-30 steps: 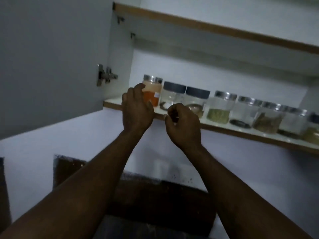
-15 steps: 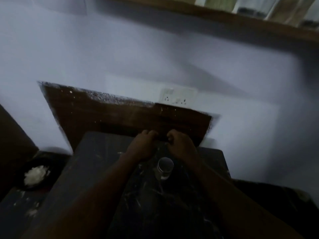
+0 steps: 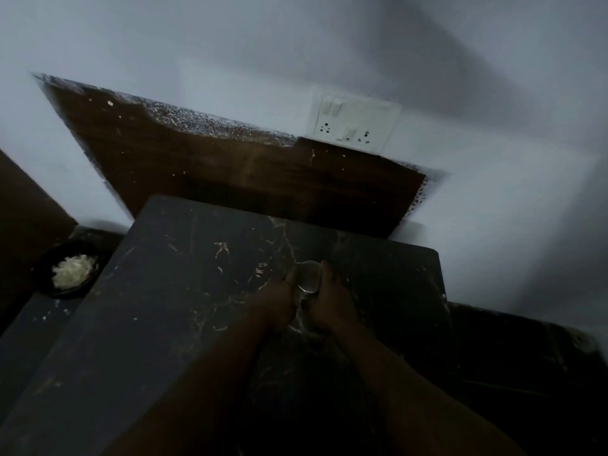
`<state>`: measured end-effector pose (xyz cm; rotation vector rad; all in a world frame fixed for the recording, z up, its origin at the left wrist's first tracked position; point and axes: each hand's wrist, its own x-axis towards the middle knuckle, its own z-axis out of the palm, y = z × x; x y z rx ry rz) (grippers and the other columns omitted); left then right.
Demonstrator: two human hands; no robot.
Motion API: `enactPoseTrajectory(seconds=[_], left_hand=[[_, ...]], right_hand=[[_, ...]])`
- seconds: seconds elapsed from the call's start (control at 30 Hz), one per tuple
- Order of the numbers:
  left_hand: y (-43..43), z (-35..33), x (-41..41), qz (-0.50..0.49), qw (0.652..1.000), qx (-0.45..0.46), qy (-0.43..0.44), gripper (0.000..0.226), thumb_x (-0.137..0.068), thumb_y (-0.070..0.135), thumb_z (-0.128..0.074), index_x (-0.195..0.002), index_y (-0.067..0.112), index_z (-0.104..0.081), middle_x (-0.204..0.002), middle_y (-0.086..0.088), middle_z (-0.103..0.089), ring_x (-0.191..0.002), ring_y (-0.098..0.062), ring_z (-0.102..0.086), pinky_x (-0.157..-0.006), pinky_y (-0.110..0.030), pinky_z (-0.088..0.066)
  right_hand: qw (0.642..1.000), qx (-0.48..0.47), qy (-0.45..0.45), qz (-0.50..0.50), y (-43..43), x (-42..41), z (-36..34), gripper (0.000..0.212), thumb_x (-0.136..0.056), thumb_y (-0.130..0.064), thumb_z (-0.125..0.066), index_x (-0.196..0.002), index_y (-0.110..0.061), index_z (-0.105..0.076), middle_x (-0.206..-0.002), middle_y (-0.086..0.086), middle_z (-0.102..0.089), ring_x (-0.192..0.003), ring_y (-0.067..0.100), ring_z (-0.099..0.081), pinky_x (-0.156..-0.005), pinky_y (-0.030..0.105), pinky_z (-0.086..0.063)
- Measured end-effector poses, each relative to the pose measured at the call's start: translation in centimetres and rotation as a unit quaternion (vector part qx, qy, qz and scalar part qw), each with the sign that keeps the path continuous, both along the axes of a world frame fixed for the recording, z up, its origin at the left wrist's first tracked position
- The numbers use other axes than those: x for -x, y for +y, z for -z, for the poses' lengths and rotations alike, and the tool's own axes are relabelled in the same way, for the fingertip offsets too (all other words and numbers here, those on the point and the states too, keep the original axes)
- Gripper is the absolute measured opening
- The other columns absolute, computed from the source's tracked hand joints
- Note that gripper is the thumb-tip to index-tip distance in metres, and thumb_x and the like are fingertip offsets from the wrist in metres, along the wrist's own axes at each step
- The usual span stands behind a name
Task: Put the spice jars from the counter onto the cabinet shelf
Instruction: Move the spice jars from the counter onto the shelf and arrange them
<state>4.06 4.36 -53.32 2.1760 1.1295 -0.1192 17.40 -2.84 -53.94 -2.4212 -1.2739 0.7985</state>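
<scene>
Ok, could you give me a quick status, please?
Grip: left hand and right hand both around spice jar. Jar on counter. Nothing blocking it.

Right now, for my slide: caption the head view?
On the dark counter, the left hand and right hand grip a jar.

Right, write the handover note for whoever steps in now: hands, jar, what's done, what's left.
Left hand: fingers curled round the jar on its left side.
Right hand: grips its right side.
Jar: low over the dark counter; whether it is lifted cannot be told. No other jar shows there.
Done: jar grasped.
Left: raise it onto the cabinet shelf, which is out of view.
</scene>
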Motion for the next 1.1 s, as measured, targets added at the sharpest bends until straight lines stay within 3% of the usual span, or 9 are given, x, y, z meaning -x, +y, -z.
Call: enactPoseTrajectory(seconds=[0.2,0.33,0.43,0.53,0.6,0.67,0.77,0.97,1.1], left_hand=[[0.4,-0.3,1.4,-0.045,0.997,-0.004,-0.060,0.083,-0.094,0.032,-0.062,-0.160,0.027,-0.013,-0.140,-0.011,-0.058,-0.123,-0.027,-0.059,-0.098,-0.030,-0.042],[2.0,-3.1,3.7,-0.077,0.989,-0.044,-0.115,0.086,-0.087,0.034,-0.071,-0.157,0.032,-0.023,-0.151,-0.004,-0.046,-0.130,-0.022,-0.053,-0.100,-0.029,-0.041],[3.3,-5.7,5.4,-0.093,0.976,-0.082,-0.177,0.085,-0.081,0.049,-0.072,-0.154,0.034,-0.031,-0.150,0.002,-0.046,-0.130,-0.015,-0.050,-0.098,-0.021,-0.036],[5.4,-9.8,7.5,-0.113,0.956,-0.116,-0.246,0.074,-0.083,0.049,-0.070,-0.150,0.038,-0.038,-0.146,0.007,-0.047,-0.124,-0.009,-0.053,-0.097,-0.025,-0.048],[6.6,-12.7,8.9,-0.124,0.941,-0.147,-0.280,0.068,-0.085,0.043,-0.072,-0.146,0.039,-0.043,-0.139,0.007,-0.051,-0.117,-0.011,-0.058,-0.094,-0.035,-0.056],[7.4,-15.6,10.2,-0.127,0.928,-0.187,-0.295,0.064,-0.086,0.046,-0.069,-0.144,0.041,-0.044,-0.131,0.011,-0.052,-0.109,-0.008,-0.060,-0.090,-0.037,-0.057],[8.2,-19.9,12.0,-0.138,0.899,-0.256,-0.328,0.062,-0.084,0.053,-0.069,-0.141,0.042,-0.045,-0.124,0.018,-0.050,-0.105,-0.002,-0.058,-0.084,-0.033,-0.057],[9.2,-29.4,14.7,-0.156,0.825,-0.365,-0.402,0.059,-0.080,0.060,-0.065,-0.134,0.049,-0.046,-0.112,0.022,-0.049,-0.096,0.004,-0.059,-0.076,-0.030,-0.058],[9.8,-35.2,16.1,-0.152,0.788,-0.402,-0.440,0.059,-0.078,0.059,-0.067,-0.133,0.050,-0.046,-0.114,0.022,-0.048,-0.098,0.000,-0.062,-0.076,-0.035,-0.061]], right_hand=[[0.998,-0.062,-0.014,0.026,0.9,0.5,-0.2,0.094,-0.080,-0.053,-0.077,-0.157,-0.027,-0.029,-0.152,0.007,-0.049,-0.136,0.027,-0.050,-0.107,0.038,-0.041],[0.994,-0.102,0.009,0.038,3.1,2.1,-3.4,0.092,-0.075,-0.061,-0.074,-0.153,-0.036,-0.033,-0.154,-0.005,-0.046,-0.140,0.020,-0.045,-0.108,0.036,-0.038],[0.988,-0.154,0.006,0.027,4.9,3.6,-6.0,0.082,-0.078,-0.056,-0.071,-0.150,-0.033,-0.039,-0.150,-0.006,-0.049,-0.136,0.014,-0.047,-0.102,0.019,-0.029],[0.972,-0.233,0.027,-0.004,6.4,5.3,-10.1,0.075,-0.080,-0.054,-0.074,-0.146,-0.032,-0.044,-0.143,-0.009,-0.053,-0.125,0.004,-0.049,-0.086,0.001,-0.027],[0.958,-0.283,0.047,-0.020,7.1,6.6,-13.2,0.076,-0.082,-0.051,-0.076,-0.148,-0.032,-0.043,-0.144,-0.010,-0.052,-0.128,0.006,-0.052,-0.090,0.006,-0.037],[0.939,-0.339,0.059,-0.023,8.0,7.8,-16.1,0.075,-0.084,-0.046,-0.078,-0.148,-0.030,-0.044,-0.145,-0.008,-0.054,-0.131,0.011,-0.054,-0.100,0.025,-0.050],[0.909,-0.403,0.102,-0.024,9.1,9.9,-20.6,0.070,-0.084,-0.041,-0.079,-0.146,-0.033,-0.046,-0.143,-0.010,-0.057,-0.129,0.010,-0.056,-0.104,0.038,-0.052],[0.838,-0.526,0.139,-0.049,11.2,13.8,-30.1,0.062,-0.077,-0.063,-0.070,-0.133,-0.050,-0.047,-0.122,-0.029,-0.064,-0.110,-0.009,-0.061,-0.081,0.011,-0.052],[0.801,-0.578,0.135,-0.075,12.0,15.5,-35.9,0.058,-0.079,-0.061,-0.070,-0.131,-0.048,-0.049,-0.122,-0.028,-0.063,-0.111,-0.008,-0.061,-0.080,0.011,-0.053]])
